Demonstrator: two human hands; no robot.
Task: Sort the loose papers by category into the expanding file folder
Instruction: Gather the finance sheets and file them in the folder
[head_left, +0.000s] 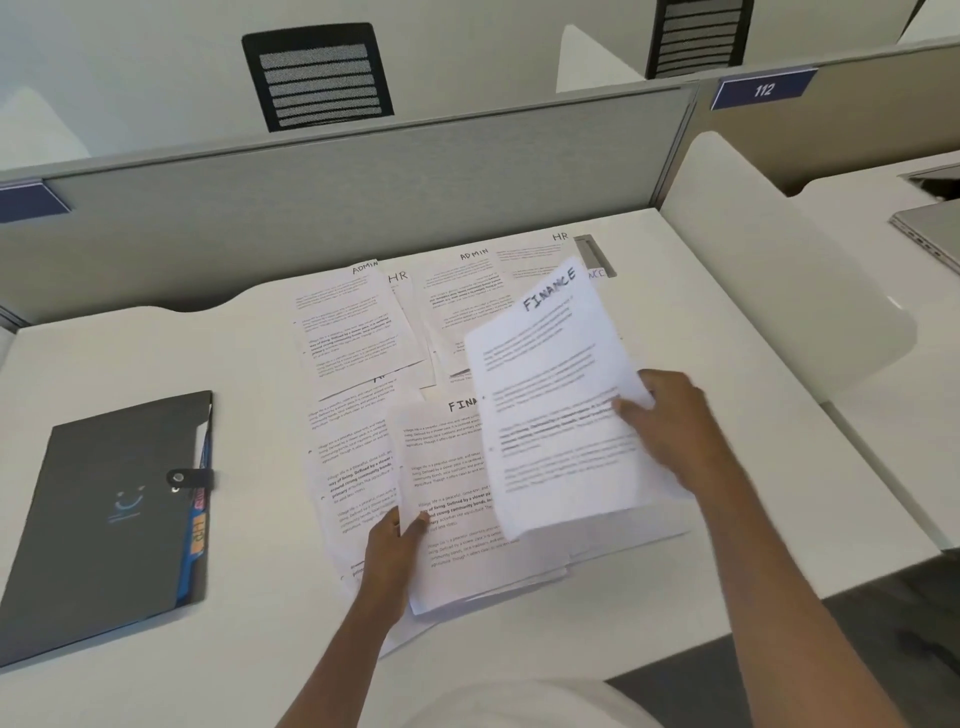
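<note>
Your right hand (670, 431) pinches a lifted FINANCE sheet (556, 395) while your left hand (397, 540) pinches the FINANCE stack (457, 499) below, probably to join them; the folder (104, 509) lies closed at the left.

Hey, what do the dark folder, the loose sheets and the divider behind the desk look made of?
The folder looks like matte grey plastic, smooth, with a snap strap. The sheets are thin white printed paper; the one the right hand holds curves. The divider seems grey fabric, faintly textured.
</note>
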